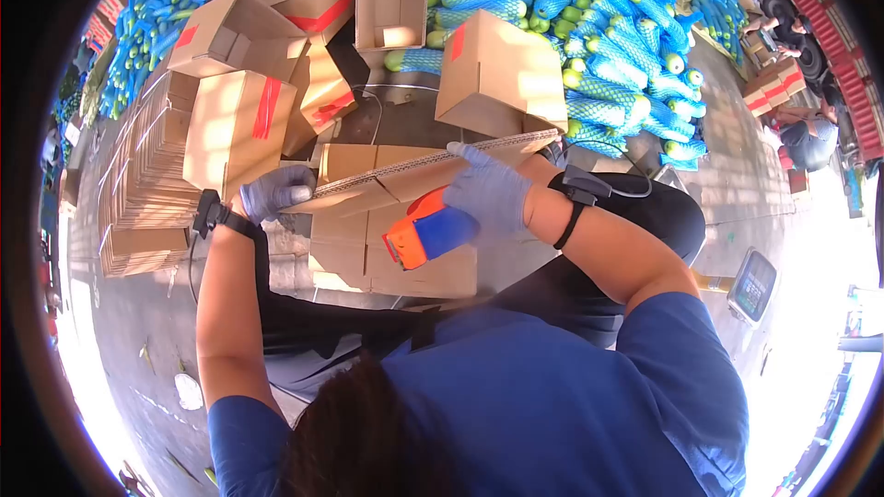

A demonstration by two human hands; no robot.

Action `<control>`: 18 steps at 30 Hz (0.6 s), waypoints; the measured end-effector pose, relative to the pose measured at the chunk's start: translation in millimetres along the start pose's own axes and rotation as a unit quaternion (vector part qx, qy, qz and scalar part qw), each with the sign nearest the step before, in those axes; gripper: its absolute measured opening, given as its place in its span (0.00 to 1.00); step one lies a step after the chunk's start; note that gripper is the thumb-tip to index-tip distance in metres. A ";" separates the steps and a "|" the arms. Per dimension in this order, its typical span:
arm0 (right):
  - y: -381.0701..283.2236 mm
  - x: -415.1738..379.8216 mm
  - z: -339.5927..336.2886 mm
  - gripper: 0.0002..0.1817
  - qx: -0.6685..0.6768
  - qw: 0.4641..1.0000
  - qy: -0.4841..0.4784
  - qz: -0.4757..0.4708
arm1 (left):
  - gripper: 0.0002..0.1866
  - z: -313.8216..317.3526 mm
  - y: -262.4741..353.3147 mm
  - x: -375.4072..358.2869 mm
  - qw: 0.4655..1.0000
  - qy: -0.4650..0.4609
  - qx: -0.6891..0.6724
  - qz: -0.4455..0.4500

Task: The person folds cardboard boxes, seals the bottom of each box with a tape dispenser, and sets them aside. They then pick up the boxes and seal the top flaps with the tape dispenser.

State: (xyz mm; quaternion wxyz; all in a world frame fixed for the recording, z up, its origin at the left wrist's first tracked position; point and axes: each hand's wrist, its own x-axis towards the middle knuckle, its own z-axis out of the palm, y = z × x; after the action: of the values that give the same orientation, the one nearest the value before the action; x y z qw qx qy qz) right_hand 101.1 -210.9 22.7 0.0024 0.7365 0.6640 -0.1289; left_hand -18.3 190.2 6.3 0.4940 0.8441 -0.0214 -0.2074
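Note:
A flattened cardboard box (pixel 396 179) is held edge-up across my lap, its corrugated edge facing me. My gloved left hand (pixel 276 193) is closed around its left end, thumb on the near side. In my gloved right hand (pixel 493 189) is an orange and blue tape dispenser (pixel 429 232), held below the cardboard's edge. The fingertips of that hand also reach the cardboard's top edge near its right end. Beneath lies another flat cardboard piece (pixel 387 262) on the floor between my legs.
Stacked flat cartons (pixel 147 184) stand at the left, beside folded-out boxes with red tape (pixel 244 129). One carton (pixel 502 74) sits ahead, near a heap of long green vegetables in blue nets (pixel 599 46). A scale display (pixel 753 285) is at the right. Another person (pixel 810 138) is farther right.

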 end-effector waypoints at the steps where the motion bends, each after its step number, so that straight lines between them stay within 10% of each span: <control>1: -0.1 -1.1 0.1 0.30 -0.002 1.000 -0.002 -0.001 | 0.33 -1.9 0.3 1.1 1.000 -0.017 0.013 -0.013; 12: -19.8 -9.1 1.7 0.21 -0.092 0.989 -0.118 -0.002 | 0.19 -2.0 38.2 6.8 0.959 -0.093 0.261 0.058; 18: -20.4 -3.3 -5.3 0.25 -0.111 0.983 -0.147 -0.008 | 0.21 10.8 10.3 -3.9 0.982 0.024 0.181 0.049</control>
State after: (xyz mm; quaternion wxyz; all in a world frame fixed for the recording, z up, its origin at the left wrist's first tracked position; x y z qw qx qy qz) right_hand 81.8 -210.9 32.0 0.1806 0.6996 0.6723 -0.1609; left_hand -24.1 177.0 11.6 0.3427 0.9223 -0.0880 -0.1558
